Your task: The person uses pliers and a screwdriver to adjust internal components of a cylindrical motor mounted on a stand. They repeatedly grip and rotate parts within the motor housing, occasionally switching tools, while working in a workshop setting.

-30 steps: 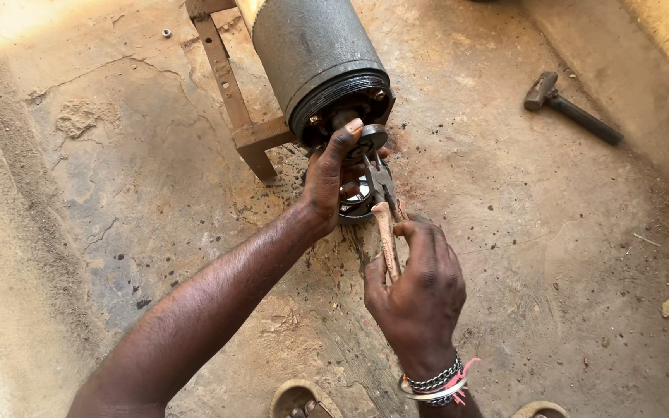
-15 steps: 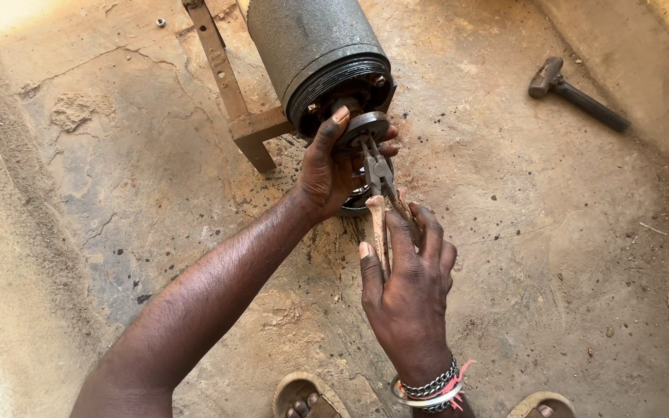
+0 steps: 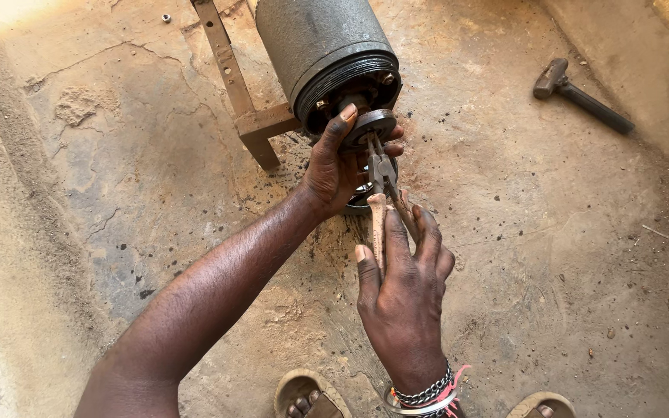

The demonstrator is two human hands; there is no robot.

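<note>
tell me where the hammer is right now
In the head view the hammer lies on the concrete floor at upper right, apart from both hands and right of the grey motor housing.

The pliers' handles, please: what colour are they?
Pale tan handles, held in the right hand; head view.

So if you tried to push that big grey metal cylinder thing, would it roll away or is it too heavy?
Probably heavy: the grey cylinder looks like thick cast metal. It seems unlikely to roll, since it appears to rest on a rusty metal frame, and the left hand steadies its end. Its rough, dusty skin likely is not slippery.
</note>
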